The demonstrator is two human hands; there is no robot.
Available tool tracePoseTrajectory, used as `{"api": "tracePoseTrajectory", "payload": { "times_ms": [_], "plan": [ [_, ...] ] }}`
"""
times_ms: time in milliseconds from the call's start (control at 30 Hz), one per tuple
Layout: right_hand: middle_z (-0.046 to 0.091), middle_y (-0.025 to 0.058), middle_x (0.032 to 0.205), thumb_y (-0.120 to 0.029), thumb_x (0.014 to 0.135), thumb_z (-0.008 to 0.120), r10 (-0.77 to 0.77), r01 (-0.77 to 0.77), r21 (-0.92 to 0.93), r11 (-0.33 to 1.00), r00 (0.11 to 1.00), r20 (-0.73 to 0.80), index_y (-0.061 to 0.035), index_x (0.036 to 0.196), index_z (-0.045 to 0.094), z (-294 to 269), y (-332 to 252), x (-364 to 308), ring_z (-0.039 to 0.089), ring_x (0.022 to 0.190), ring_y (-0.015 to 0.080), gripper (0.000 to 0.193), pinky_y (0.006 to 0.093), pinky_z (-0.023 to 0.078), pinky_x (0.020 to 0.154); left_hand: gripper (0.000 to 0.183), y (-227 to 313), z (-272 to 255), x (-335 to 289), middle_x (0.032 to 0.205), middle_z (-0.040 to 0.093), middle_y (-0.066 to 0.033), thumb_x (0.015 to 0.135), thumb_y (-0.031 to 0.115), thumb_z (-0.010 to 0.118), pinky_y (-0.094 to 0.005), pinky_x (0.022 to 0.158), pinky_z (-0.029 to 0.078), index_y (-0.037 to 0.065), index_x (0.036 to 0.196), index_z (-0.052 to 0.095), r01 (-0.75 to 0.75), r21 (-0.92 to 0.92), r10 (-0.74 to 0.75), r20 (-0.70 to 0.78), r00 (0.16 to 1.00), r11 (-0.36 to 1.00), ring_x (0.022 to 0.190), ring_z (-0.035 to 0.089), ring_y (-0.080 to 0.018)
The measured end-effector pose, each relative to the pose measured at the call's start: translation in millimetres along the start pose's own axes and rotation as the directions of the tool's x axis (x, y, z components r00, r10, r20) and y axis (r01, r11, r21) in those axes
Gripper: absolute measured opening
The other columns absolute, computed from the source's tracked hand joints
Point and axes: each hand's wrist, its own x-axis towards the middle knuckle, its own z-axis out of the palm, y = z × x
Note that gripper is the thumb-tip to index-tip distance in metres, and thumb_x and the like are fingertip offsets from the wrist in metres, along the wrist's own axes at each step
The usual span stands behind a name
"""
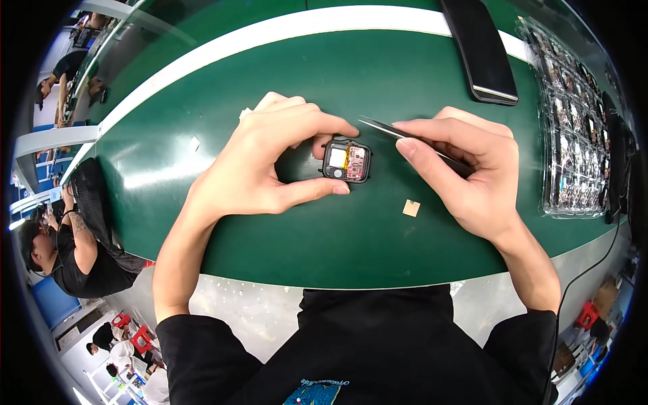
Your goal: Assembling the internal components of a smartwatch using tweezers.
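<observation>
An opened smartwatch case (327, 177) lies over the green table, its black frame showing a white battery block, a yellow strip and a reddish circuit board. My left hand (263, 158) grips it from the left, with the thumb at its lower edge and the fingers at its upper left. In my right hand (466, 169) is a pair of dark tweezers (383, 125), held between thumb and fingers. Their pale tips point left, above and to the right of the watch case, apart from it. A small beige square piece (411, 208) rests on the table below the right hand's thumb.
The green table (304, 250) bears a small white scrap (195, 143) on the left. A black phone-like slab (480, 54) lies at the far right, beside clear plastic trays (574, 128) filled with small parts. A cable (587, 266) runs down the right side. Co-workers (81, 250) sit at the left.
</observation>
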Motion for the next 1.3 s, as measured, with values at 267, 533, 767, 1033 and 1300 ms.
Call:
{"api": "tracePoseTrajectory", "payload": {
  "times_ms": [267, 533, 767, 1033, 1300],
  "plan": [
    [0.062, 0.0042, 0.084, -0.002, 0.094, 0.083, 0.032, -0.043, 0.081, 0.996, 0.991, 0.132, 0.0022, 0.11, 0.076, 13.0, -12.0, 1.0, 0.049, 0.059, 0.0075, 0.018, 0.029, 0.037, 0.053, 0.06, 0.6, -6.3, -10.8, 0.091, 0.069, 0.0013, 0.076, 0.027, 0.101, -0.037, 0.093, 0.039, 0.011, 0.13, 0.08, 0.018, -0.02, -0.017, 0.028, 0.999, 1.0, 0.087, 0.065, -0.0168],
    [0.067, 0.0109, 0.092, -0.011, 0.077, 0.095, -0.072, 0.105, -0.208, 0.972, 0.984, 0.16, -0.0004, 0.111, 0.076, 22.9, -18.9, -9.7, 0.073, 0.075, 0.0271, 0.041, 0.0391, 0.058, 0.066, 0.076, 4.5, 2.7, -13.5, 0.108, 0.072, 0.0056, 0.084, 0.014, 0.09, -0.0384, 0.105, 0.037, 0.014, 0.155, 0.062, 0.025, -0.207, -0.003, 0.105, 0.995, 0.978, 0.091, 0.055, -0.0161],
    [0.065, 0.0112, 0.099, -0.03, 0.081, 0.089, -0.217, 0.241, -0.183, 0.953, 0.966, 0.143, -0.0051, 0.108, 0.068, 10.7, -11.2, -12.8, 0.072, 0.074, 0.0362, 0.042, 0.0472, 0.06, 0.065, 0.065, 11.8, -6.9, -3.3, 0.096, 0.077, 0.0056, 0.078, 0.013, 0.095, -0.0349, 0.094, 0.042, 0.014, 0.14, 0.076, 0.094, -0.138, -0.086, 0.061, 0.994, 0.986, 0.082, 0.055, -0.0144],
    [0.067, 0.0076, 0.094, -0.021, 0.081, 0.094, -0.348, 0.277, -0.372, 0.886, 0.927, -0.139, -0.0033, 0.111, 0.072, -87.5, -34.3, -22.9, 0.071, 0.073, 0.0206, 0.041, 0.0345, 0.059, 0.064, 0.058, 13.6, -7.1, -5.8, 0.095, 0.077, 0.0024, 0.072, 0.01, 0.095, -0.0342, 0.094, 0.042, 0.011, 0.128, 0.079, 0.096, -0.104, -0.091, 0.058, 0.994, 0.99, 0.081, 0.056, -0.0155],
    [0.077, 0.0131, 0.096, -0.042, 0.081, 0.088, -0.071, -0.444, -0.681, 0.582, 0.807, -0.587, -0.004, 0.097, 0.08, -261.1, 31.9, -39.4, 0.078, 0.092, 0.0357, 0.043, 0.0468, 0.061, 0.083, 0.049, 19.4, -4.3, -1.2, 0.093, 0.078, 0.0015, 0.073, 0.009, 0.094, -0.0338, 0.092, 0.041, 0.01, 0.12, 0.082, 0.129, -0.13, -0.124, 0.043, 0.991, 0.983, 0.079, 0.056, -0.0156]
  ]
}}
